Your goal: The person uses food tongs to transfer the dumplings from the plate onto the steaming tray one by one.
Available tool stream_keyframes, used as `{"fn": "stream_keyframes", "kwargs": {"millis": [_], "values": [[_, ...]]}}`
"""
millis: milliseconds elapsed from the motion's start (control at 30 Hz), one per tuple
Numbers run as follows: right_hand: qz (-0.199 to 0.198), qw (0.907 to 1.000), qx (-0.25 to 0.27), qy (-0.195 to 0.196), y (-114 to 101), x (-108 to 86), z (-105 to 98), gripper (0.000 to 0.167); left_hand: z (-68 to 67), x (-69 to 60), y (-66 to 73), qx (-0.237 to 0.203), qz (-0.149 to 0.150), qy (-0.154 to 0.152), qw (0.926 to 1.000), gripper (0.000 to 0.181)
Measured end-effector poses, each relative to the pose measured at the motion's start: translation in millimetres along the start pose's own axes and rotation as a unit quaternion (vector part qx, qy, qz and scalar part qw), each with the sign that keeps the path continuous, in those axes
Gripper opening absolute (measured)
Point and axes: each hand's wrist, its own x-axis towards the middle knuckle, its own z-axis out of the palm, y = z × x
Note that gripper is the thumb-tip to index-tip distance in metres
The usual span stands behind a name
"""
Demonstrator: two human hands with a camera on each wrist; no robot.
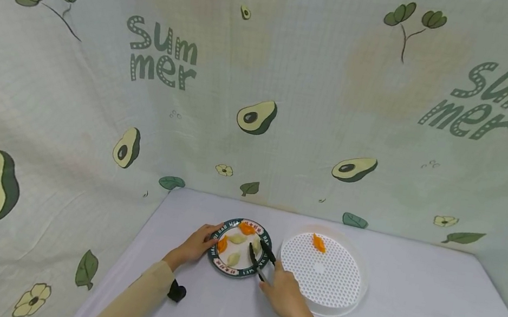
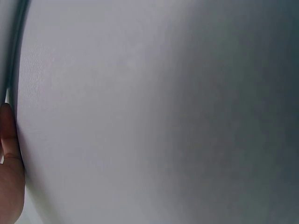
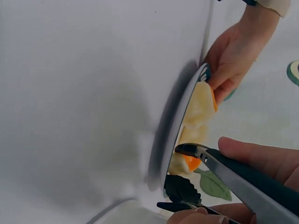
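Observation:
My left hand [image 1: 193,246] grips the left rim of a round plate [image 1: 237,272] with a dark green lettered border. On the plate lie pale yellow dumpling-shaped pieces [image 1: 233,259] and two orange ones [image 1: 247,228]. My right hand [image 1: 285,294] holds dark-tipped metal tongs [image 3: 243,182] over the plate's right side. Their spread tips stand on either side of a pale piece [image 1: 257,246]; whether they touch it, I cannot tell. In the left wrist view, only part of the left hand [image 2: 10,172] shows at the left edge.
Right of the plate sits a round white perforated tray [image 1: 339,281] with one orange piece [image 1: 318,243] near its back. Both stand on a pale table [image 1: 418,314]. An avocado-printed cloth [image 1: 315,80] hangs behind and along the sides.

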Motion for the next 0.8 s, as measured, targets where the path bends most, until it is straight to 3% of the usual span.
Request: {"fn": "stream_keyframes", "kwargs": {"millis": [200, 800], "values": [[0.007, 1.0000, -0.005, -0.005, -2, -0.2, 3, 0.072, 1.5, 0.5, -2.5, -0.008, -0.019, -0.002, 0.9998, 0.050], [-0.011, 0.9994, -0.030, -0.011, -5, -0.7, -13, 0.070, 0.4, 3.2, -2.9, -0.004, -0.011, 0.001, 0.9999, 0.049]]}}
